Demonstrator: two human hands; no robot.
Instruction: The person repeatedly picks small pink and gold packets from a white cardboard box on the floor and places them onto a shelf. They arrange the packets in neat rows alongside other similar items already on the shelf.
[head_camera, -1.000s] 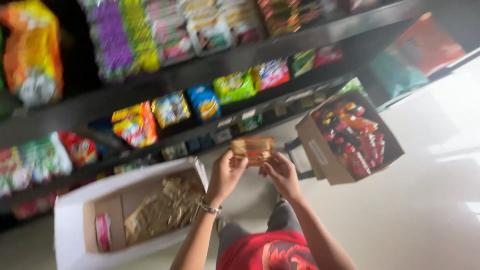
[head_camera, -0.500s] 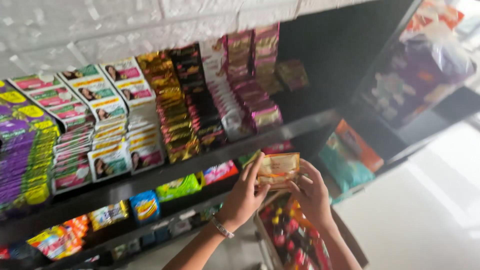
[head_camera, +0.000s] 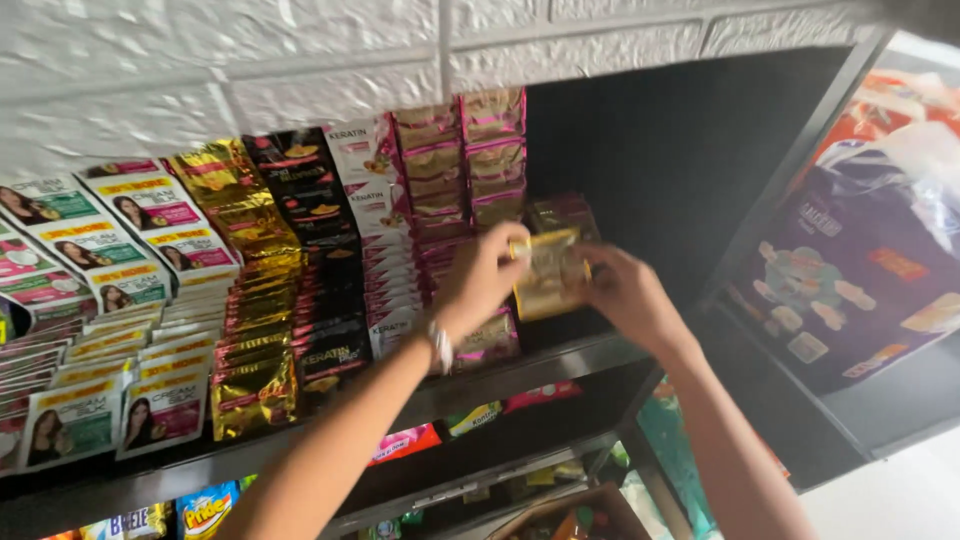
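**Both hands hold a gold sachet stack at the shelf**

Fingers (head_camera: 500, 262) of the left hand (head_camera: 478, 280) are clenched on the left edge of a small stack of gold sachets (head_camera: 548, 275), while the right hand (head_camera: 622, 298) grasps the same stack from its right edge. The stack stands roughly upright between the two hands, in front of the dark back of the upper shelf (head_camera: 560, 362). A silver bracelet (head_camera: 441, 347) sits on the left wrist.

At about 12 o'clock from the stack, touching or just behind it, stands a row of brownish sachets (head_camera: 565, 212) of the same kind. At 10 to 11 o'clock hang pink-edged sachet strips (head_camera: 462, 160), and further toward 9 o'clock come white sachets (head_camera: 365, 200), black ones (head_camera: 310, 250), shiny gold ones (head_camera: 245, 290), then white packs with a portrait picture (head_camera: 130, 260).

Toward 3 o'clock, well apart and beyond the shelf's upright post, lies a large purple bag (head_camera: 850, 280) under clear plastic. Toward 7 o'clock, on the lower shelf, bright snack packets (head_camera: 205, 505) show. A white brick wall (head_camera: 300, 60) runs above everything.
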